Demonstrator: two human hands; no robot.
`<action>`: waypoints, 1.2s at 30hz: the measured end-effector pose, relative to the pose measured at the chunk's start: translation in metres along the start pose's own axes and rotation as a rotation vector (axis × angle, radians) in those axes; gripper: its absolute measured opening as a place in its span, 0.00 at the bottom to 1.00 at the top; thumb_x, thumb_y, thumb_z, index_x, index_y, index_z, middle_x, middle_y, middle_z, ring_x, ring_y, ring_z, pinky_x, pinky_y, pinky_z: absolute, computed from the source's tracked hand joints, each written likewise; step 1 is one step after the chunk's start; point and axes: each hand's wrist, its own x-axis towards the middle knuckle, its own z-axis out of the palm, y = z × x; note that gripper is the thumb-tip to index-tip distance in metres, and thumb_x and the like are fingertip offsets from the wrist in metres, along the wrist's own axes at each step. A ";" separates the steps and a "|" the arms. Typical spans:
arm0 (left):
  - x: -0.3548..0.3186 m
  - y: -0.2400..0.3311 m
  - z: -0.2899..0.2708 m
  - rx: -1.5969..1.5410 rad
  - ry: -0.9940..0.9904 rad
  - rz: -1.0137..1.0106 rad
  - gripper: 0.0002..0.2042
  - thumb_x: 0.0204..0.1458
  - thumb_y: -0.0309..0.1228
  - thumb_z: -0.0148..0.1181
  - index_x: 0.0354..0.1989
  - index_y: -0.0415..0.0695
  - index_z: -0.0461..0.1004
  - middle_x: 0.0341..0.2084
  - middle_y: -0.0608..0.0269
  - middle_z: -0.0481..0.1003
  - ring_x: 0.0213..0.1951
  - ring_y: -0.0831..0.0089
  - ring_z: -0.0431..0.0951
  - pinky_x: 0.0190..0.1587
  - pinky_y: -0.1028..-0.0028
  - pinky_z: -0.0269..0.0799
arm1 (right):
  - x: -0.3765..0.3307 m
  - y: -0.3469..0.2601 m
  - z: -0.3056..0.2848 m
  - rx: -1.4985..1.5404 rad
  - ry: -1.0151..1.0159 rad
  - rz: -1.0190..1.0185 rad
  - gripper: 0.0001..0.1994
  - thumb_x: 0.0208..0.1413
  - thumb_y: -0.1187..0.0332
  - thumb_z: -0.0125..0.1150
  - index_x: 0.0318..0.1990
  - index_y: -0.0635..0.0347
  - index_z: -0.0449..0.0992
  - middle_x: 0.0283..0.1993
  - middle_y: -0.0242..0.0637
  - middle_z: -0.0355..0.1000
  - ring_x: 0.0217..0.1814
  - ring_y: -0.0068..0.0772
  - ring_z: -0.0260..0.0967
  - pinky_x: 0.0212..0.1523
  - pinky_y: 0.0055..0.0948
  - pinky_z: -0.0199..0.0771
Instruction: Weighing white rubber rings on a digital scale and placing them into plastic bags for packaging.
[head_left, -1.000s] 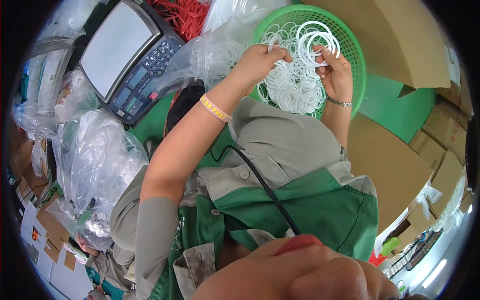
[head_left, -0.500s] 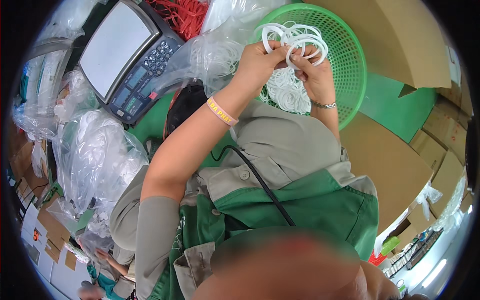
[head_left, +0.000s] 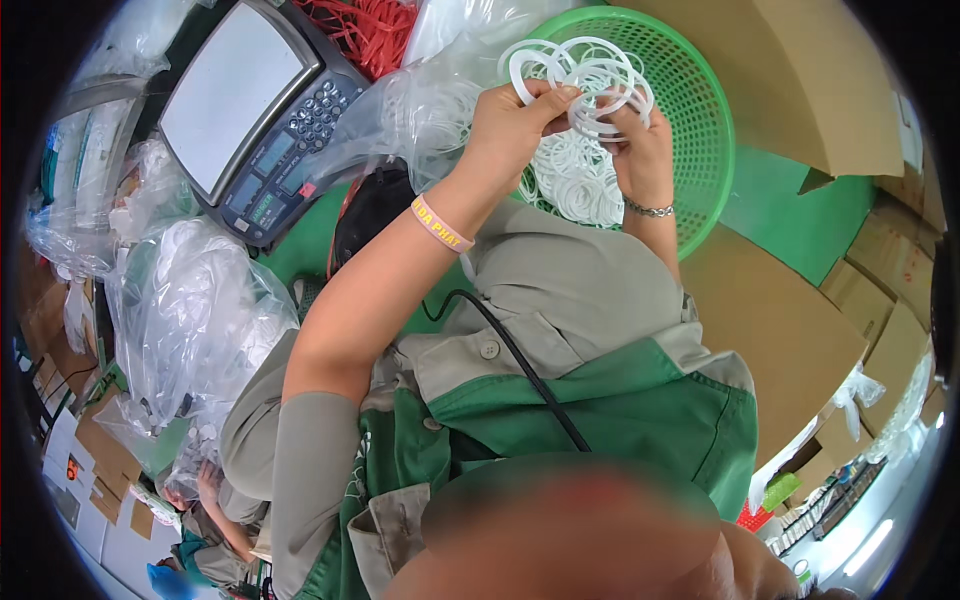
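Observation:
Both my hands are raised over a green plastic basket [head_left: 705,130]. My left hand [head_left: 520,120] pinches white rings [head_left: 535,65] between thumb and fingers. Close beside it, my right hand [head_left: 640,145] is closed on several more white rings [head_left: 612,88], which fan out and overlap above the fingers. Below the hands, a pile of similar white rings [head_left: 575,180] lies in the basket. A clear plastic bag [head_left: 425,110] with white rings inside it rests against the basket's left side.
A grey digital scale [head_left: 275,130] with a white pan stands to the left. Red strips [head_left: 365,30] lie behind it. Clear bags of white pieces [head_left: 200,300] are at the left. Cardboard [head_left: 770,330] and an open carton [head_left: 800,70] border the right. Another person's arm [head_left: 228,520] shows at lower left.
My right hand has shifted slightly right, and the rings are spread wider. My left hand has moved a little. At lower left, the other person's arm and head have moved.

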 end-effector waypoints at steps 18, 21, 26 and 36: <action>-0.004 -0.008 0.001 0.028 -0.028 0.062 0.07 0.52 0.30 0.55 0.32 0.37 0.74 0.30 0.63 0.75 0.33 0.77 0.74 0.39 0.75 0.72 | 0.004 0.013 0.004 0.080 0.075 -0.145 0.04 0.48 0.77 0.56 0.33 0.63 0.71 0.28 0.30 0.70 0.25 0.14 0.59 0.26 0.17 0.59; -0.005 -0.007 0.006 -0.018 0.022 0.076 0.07 0.50 0.27 0.56 0.29 0.34 0.74 0.24 0.62 0.74 0.27 0.79 0.73 0.34 0.78 0.71 | 0.004 0.013 -0.002 0.231 0.044 -0.096 0.05 0.49 0.78 0.53 0.35 0.64 0.70 0.29 0.31 0.68 0.28 0.18 0.62 0.29 0.21 0.65; -0.003 -0.005 0.000 -0.013 -0.008 0.049 0.07 0.51 0.30 0.56 0.30 0.39 0.75 0.30 0.63 0.75 0.32 0.77 0.73 0.40 0.75 0.71 | -0.001 0.007 0.008 0.013 -0.027 -0.041 0.05 0.47 0.74 0.58 0.33 0.63 0.71 0.26 0.28 0.68 0.22 0.15 0.60 0.21 0.17 0.58; -0.009 -0.003 -0.006 0.006 0.052 -0.007 0.07 0.51 0.30 0.56 0.29 0.39 0.75 0.29 0.63 0.75 0.31 0.76 0.73 0.38 0.76 0.70 | 0.008 0.002 -0.009 0.158 0.004 0.029 0.03 0.47 0.79 0.53 0.31 0.64 0.71 0.27 0.32 0.70 0.21 0.15 0.58 0.20 0.15 0.55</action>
